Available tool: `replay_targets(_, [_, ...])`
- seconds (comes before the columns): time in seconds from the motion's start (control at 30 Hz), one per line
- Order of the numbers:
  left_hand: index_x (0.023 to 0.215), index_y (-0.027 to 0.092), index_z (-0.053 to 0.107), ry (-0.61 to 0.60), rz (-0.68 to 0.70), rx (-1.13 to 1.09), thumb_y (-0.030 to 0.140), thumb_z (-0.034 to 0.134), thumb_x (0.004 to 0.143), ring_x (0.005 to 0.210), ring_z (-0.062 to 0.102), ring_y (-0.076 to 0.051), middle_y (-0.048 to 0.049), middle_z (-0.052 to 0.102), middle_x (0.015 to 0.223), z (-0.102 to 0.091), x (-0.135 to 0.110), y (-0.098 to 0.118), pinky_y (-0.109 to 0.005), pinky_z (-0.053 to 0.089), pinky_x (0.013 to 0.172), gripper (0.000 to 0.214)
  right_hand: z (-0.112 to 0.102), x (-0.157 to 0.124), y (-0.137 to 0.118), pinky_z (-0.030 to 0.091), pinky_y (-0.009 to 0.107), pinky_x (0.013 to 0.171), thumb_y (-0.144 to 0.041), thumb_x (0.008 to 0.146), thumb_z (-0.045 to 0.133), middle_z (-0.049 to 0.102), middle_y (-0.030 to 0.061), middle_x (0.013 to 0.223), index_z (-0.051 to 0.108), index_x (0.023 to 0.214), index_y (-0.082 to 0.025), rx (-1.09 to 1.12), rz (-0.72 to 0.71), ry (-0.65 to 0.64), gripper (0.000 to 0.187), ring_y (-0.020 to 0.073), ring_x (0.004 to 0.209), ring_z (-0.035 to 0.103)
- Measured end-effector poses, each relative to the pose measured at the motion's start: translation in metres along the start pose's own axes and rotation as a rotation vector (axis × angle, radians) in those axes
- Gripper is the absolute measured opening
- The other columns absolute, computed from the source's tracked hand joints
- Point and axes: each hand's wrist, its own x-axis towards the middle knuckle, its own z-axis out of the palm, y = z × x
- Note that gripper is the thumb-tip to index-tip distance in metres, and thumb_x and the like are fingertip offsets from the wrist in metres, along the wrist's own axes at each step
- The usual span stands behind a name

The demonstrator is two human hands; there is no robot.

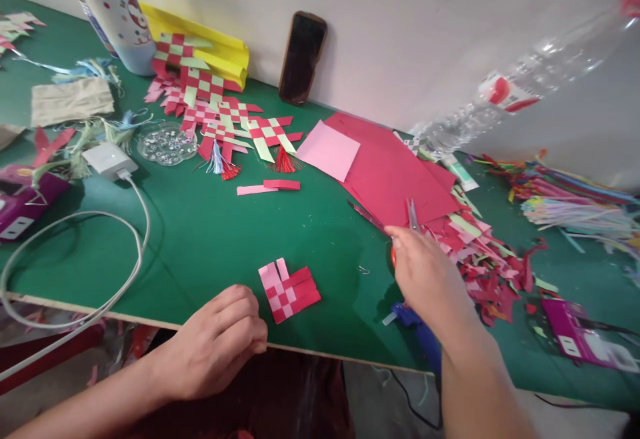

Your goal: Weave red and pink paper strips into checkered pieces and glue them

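Left hand (225, 339) loosely fisted at the edge of the bench (200, 239), contents hidden; partly woven red-and-pink paper square (283, 296) just beside; right hand (425, 275) curled over scissors (413, 215), grip unclear.

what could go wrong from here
The spread blades of the orange-handled metal scissors in the right hand might nick the large flat red paper sheets close by. The small pink-and-red woven paper square has unwoven strip ends, so the nearby left hand could knock them out of line.
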Motion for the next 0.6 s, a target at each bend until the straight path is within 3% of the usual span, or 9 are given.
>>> replay_targets(0.07, [0.086, 0.018, 0.048, 0.008, -0.018, -0.018, 0.007, 0.039, 0.095, 0.072, 0.045, -0.017, -0.0033, 0.051, 0.074, -0.001, -0.001, 0.001, -0.034, 0.044, 0.069, 0.016, 0.005, -0.018, -0.015, 0.053, 0.046, 0.094, -0.026, 0.099, 0.035, 0.069, 0.0171, 0.119, 0.061, 0.125, -0.010, 0.081, -0.095, -0.017, 0.041, 0.0274, 0.110, 0.065])
replay_targets(0.2, [0.080, 0.019, 0.045, 0.046, -0.020, 0.014, 0.021, 0.034, 0.101, 0.069, 0.042, -0.018, -0.0022, 0.047, 0.068, 0.001, -0.005, 0.003, -0.034, 0.041, 0.066, 0.023, 0.028, -0.058, -0.057, 0.049, 0.054, 0.103, -0.038, 0.100, 0.035, 0.053, 0.0322, 0.136, 0.053, 0.131, 0.005, 0.035, -0.108, -0.043, 0.056, 0.0387, 0.133, 0.047])
replay_targets(0.27, [0.077, 0.020, 0.044, 0.077, -0.029, 0.030, 0.024, 0.036, 0.102, 0.067, 0.042, -0.017, -0.0015, 0.047, 0.066, 0.001, -0.005, 0.004, -0.034, 0.041, 0.065, 0.026, 0.036, -0.074, -0.074, 0.044, 0.055, 0.108, -0.038, 0.100, 0.038, 0.043, 0.0325, 0.145, 0.046, 0.138, 0.005, 0.059, -0.105, -0.044, 0.058, 0.0393, 0.141, 0.036])
replay_targets(0.33, [0.081, 0.019, 0.048, 0.105, -0.047, 0.032, 0.019, 0.041, 0.100, 0.068, 0.046, -0.017, -0.0017, 0.052, 0.068, -0.001, -0.002, 0.005, -0.033, 0.043, 0.067, 0.020, 0.040, -0.081, -0.084, 0.043, 0.055, 0.110, -0.038, 0.100, 0.039, 0.040, 0.0272, 0.150, 0.038, 0.146, -0.001, 0.125, -0.121, -0.054, 0.058, 0.0360, 0.145, 0.030])
replay_targets(0.4, [0.092, 0.017, 0.054, 0.140, -0.034, 0.056, 0.009, 0.048, 0.095, 0.077, 0.054, -0.017, -0.0030, 0.060, 0.077, -0.006, 0.004, 0.005, -0.033, 0.047, 0.074, 0.011, 0.038, -0.076, -0.086, 0.042, 0.054, 0.111, -0.034, 0.101, 0.037, 0.041, 0.0224, 0.151, 0.033, 0.150, -0.008, 0.210, -0.153, -0.085, 0.055, 0.0313, 0.145, 0.031])
replay_targets(0.47, [0.101, 0.017, 0.056, 0.194, -0.007, 0.137, 0.003, 0.052, 0.091, 0.088, 0.060, -0.018, -0.0039, 0.064, 0.086, -0.013, 0.009, 0.001, -0.034, 0.050, 0.081, 0.018, 0.033, -0.060, -0.085, 0.041, 0.050, 0.113, -0.030, 0.102, 0.033, 0.040, 0.0192, 0.153, 0.031, 0.151, -0.009, 0.296, -0.182, -0.159, 0.054, 0.0266, 0.147, 0.028])
replay_targets(0.6, [0.115, 0.017, 0.056, 0.184, -0.059, 0.345, 0.010, 0.056, 0.093, 0.107, 0.060, -0.022, -0.0085, 0.065, 0.107, -0.028, 0.013, -0.011, -0.038, 0.049, 0.092, 0.023, 0.021, -0.006, -0.095, 0.030, 0.050, 0.119, -0.033, 0.102, 0.027, 0.027, 0.0182, 0.159, 0.031, 0.151, -0.005, 0.327, -0.127, -0.296, 0.057, 0.0255, 0.151, 0.015])
